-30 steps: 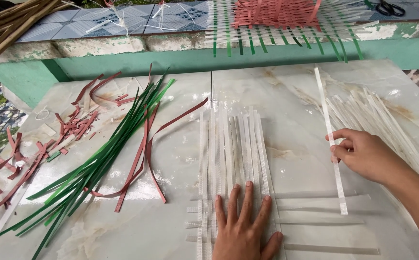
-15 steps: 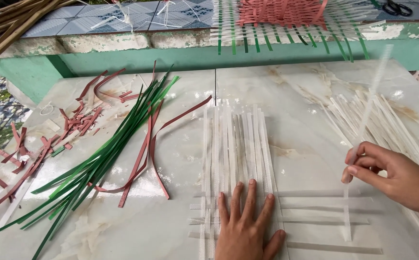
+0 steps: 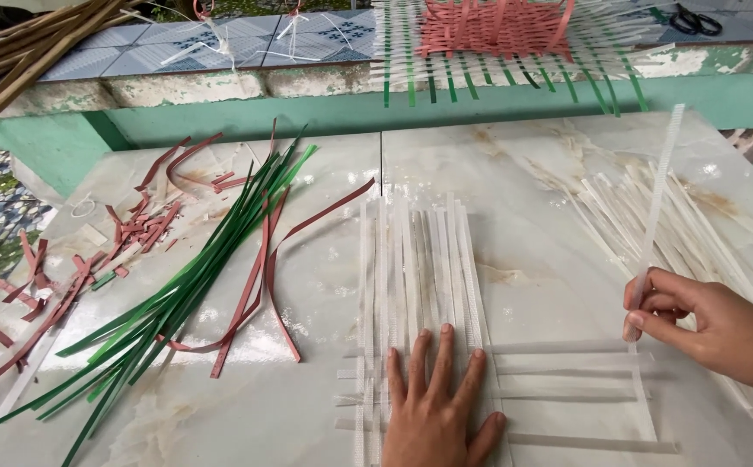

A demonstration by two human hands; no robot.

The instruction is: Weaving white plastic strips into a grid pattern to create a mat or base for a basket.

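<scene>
Pinching a white strip in my right hand, its length ran toward twelve o'clock; my left hand lay flat, fingers spread, on the woven strips at nine o'clock.

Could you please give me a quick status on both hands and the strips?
Left hand flat on woven white strips. Right hand pinching one white strip, raised. Nothing in the way.

Woven strips centre on table; loose bundle left; strip pile right.
</scene>
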